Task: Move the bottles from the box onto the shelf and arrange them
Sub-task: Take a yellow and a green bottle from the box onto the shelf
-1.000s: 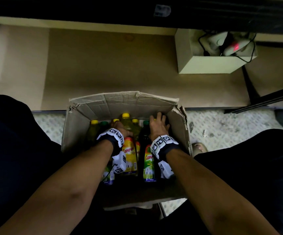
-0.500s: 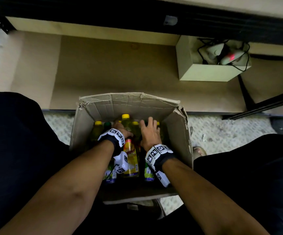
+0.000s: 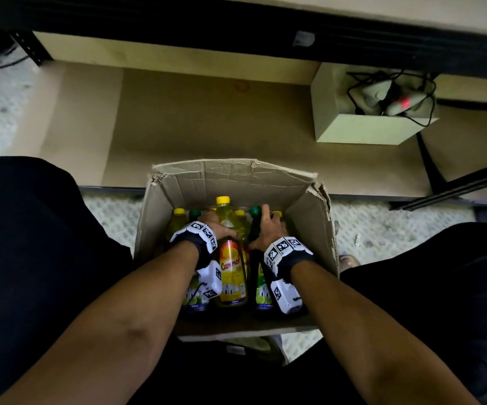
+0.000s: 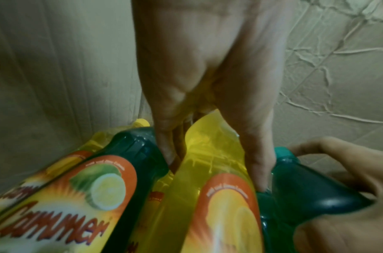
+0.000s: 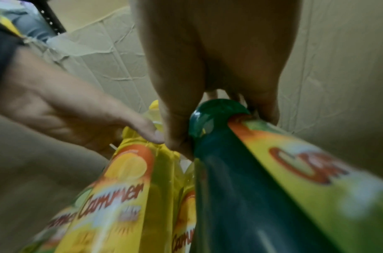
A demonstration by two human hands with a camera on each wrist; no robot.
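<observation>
An open cardboard box (image 3: 306, 226) on the floor holds several yellow and green bottles. My left hand (image 3: 218, 228) grips a yellow bottle (image 3: 230, 267) by its shoulder; in the left wrist view its fingers (image 4: 171, 145) and thumb straddle the yellow bottle (image 4: 207, 171). My right hand (image 3: 268, 229) grips a dark green bottle (image 3: 255, 226) near its neck; the right wrist view shows the green bottle (image 5: 240, 188) held between thumb and fingers. The wooden shelf board (image 3: 207, 121) lies beyond the box.
A small beige box (image 3: 362, 130) with a power strip and cables sits on the shelf at the right. A black shelf beam (image 3: 265, 27) runs above. My dark-clothed knees flank the cardboard box. Speckled floor shows on both sides.
The right hand moved left from the box's right side and closed round the green bottle. The yellow bottle in the left hand has risen a little above the others.
</observation>
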